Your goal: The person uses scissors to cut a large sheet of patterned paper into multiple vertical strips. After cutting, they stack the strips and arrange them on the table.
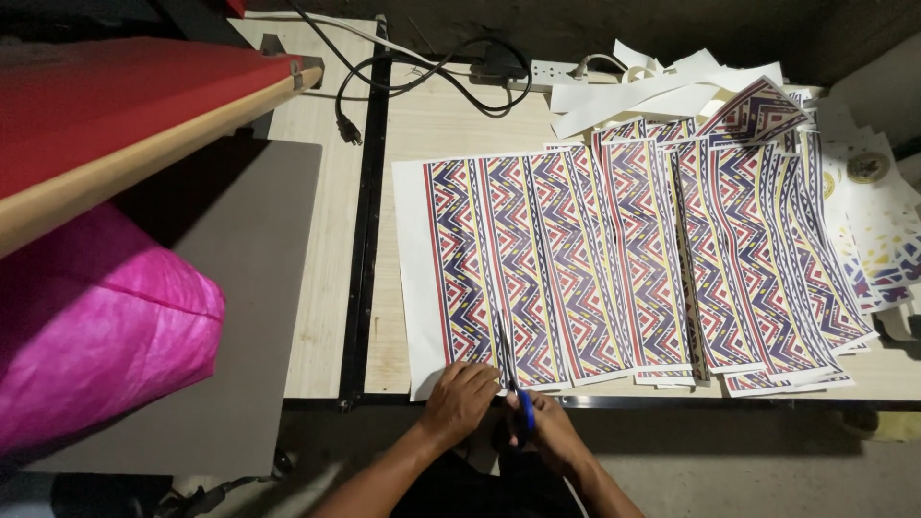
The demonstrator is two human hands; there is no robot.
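A large printed sheet point(499, 259) with red, purple and yellow zigzag bands lies on the wooden table point(432, 125). My left hand point(459, 400) presses down on the sheet's near edge. My right hand point(549, 430) grips blue-handled scissors point(511, 379). Their blades point away from me and lie between two bands of the sheet, just right of my left hand.
Several cut patterned strips point(748, 259) overlap to the right. White paper offcuts point(662, 82) pile up at the back beside a power strip point(552, 72) with black cables point(422, 72). At the left are a red padded board point(115, 105), a pink bag point(96, 326) and a grey panel point(249, 288).
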